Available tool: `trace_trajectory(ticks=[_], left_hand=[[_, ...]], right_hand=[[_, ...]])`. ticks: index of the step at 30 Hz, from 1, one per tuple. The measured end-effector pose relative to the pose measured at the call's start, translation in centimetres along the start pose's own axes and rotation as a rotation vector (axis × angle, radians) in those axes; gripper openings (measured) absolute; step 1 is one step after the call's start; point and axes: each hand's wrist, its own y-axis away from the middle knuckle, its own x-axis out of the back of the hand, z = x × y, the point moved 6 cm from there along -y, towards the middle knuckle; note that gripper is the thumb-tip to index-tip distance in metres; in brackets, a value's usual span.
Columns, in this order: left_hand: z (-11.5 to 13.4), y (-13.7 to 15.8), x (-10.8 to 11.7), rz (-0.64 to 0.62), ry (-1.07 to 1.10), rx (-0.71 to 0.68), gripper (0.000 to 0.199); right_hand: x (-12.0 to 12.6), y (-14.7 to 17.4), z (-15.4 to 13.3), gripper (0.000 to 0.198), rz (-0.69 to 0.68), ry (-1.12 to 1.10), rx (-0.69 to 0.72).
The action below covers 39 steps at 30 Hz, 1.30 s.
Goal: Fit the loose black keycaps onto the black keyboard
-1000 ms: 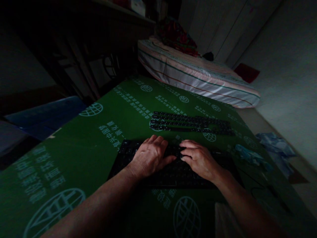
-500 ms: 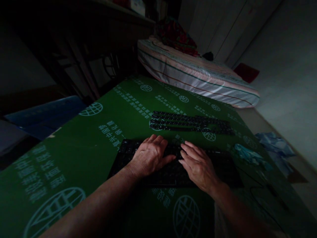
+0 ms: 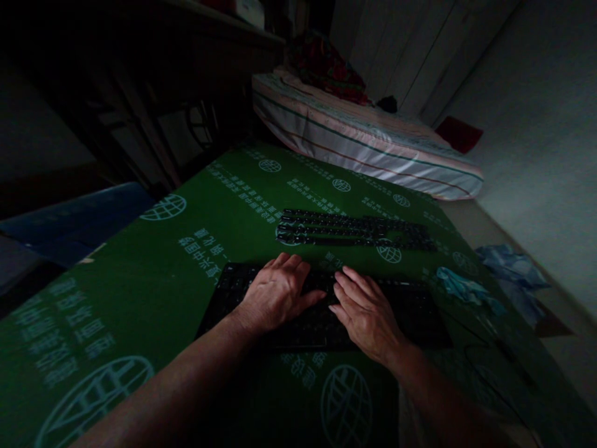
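Observation:
A black keyboard (image 3: 308,330) lies flat on the green printed board (image 3: 219,211). My left hand (image 3: 277,289) rests palm down over its left-middle part, fingers stretched toward the far edge and thumb out to the right. Just right of it, my right hand (image 3: 366,308) lies over the middle keys, its fingers extended and slightly apart. Neither hand grips anything. Beyond the keyboard, rows of loose black keycaps (image 3: 326,227) are laid out in lines. Dim light hides most of the key detail under the hands.
A crumpled teal cloth (image 3: 466,289) lies right of the keyboard, with a thin black cable (image 3: 494,386) and a dark slim tool (image 3: 513,361) nearby. A striped mattress (image 3: 364,146) stands behind the board. Blue fabric (image 3: 513,267) and a blue panel (image 3: 79,218) lie at the sides.
The whole view has shifted slightly, so everything appears a little farther left. Both hands stay on the keyboard in nearly the same pose.

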Motion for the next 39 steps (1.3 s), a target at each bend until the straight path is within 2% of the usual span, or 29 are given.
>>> trace_trajectory(ticks=[6, 12, 21, 29, 39], left_hand=[[-0.1, 0.0, -0.1, 0.001, 0.001, 0.004, 0.047], [0.0, 0.0, 0.0, -0.006, 0.019, 0.001, 0.050], [-0.1, 0.0, 0.0, 0.019, 0.009, -0.006, 0.049], [-0.1, -0.1, 0.0, 0.009, 0.001, 0.000, 0.049], [-0.1, -0.1, 0.1, -0.007, 0.001, 0.009, 0.049]], right_hand=[[0.9, 0.3, 0.2, 0.025, 0.140, -0.038, -0.038], [0.7, 0.3, 0.2, 0.022, 0.101, -0.045, -0.014], [1.0, 0.3, 0.2, 0.020, 0.124, -0.053, -0.010], [1.7, 0.5, 0.7, 0.022, 0.243, -0.095, -0.052], [1.2, 0.2, 0.4, 0.018, 0.141, -0.102, -0.058]])
